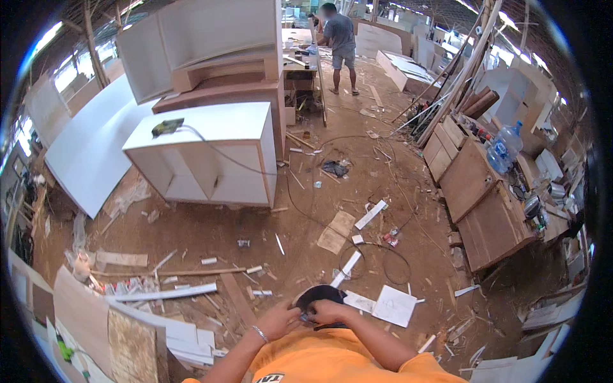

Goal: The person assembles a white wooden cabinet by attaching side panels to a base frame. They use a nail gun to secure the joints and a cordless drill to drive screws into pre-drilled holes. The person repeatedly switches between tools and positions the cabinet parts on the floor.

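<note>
Close against the orange shirt, both my hands meet at a dark curved item that looks like a black cap. My left hand, with a bracelet at its wrist, pinches the left edge of it. Fingers curled, my right hand grips it at the middle, right beside the left. Between the fingertips there is a small bluish spot too little to make out. Part of the dark item is hidden behind the hands.
A white cabinet with a corded green tool on top stands ahead left. Its cable crosses the scrap-littered floor. Wooden cabinets with a water bottle line the right. A person stands far ahead at a bench.
</note>
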Demonstrator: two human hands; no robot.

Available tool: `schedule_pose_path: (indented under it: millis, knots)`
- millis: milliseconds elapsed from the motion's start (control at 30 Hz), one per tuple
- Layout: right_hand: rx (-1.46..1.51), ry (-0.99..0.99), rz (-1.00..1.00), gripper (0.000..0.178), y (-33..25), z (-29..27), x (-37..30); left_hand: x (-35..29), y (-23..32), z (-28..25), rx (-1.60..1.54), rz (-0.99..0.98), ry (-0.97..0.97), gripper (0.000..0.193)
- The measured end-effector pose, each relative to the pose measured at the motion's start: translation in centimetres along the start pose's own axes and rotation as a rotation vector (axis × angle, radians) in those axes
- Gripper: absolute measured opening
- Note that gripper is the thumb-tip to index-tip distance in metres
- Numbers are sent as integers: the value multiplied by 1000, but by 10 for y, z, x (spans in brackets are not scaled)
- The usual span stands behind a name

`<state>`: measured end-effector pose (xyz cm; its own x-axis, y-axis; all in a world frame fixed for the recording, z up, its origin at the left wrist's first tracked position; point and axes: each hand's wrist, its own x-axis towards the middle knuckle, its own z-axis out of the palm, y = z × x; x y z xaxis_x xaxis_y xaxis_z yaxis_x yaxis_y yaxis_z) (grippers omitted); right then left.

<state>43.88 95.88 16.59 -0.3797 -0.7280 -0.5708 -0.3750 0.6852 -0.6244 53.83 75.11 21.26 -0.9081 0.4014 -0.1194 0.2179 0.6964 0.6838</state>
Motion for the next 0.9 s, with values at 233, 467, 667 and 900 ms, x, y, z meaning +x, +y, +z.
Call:
schedule_pose_path:
  millis: [233,467,667,900]
  knots:
    - [26,166,-108,27,40,-188,106,176,-82,-107,31,49,34,28]
    - [-112,260,-325,27,45,-375,297,298,-159,-220,-14,-252,341,26]
    - [-190,324,-483,32,-5,-531,426,380,-232,-331,29,-375,685,24]
    - [-380,526,-640,32,-47,-657,590,481,-388,-433,12,-401,920,26]
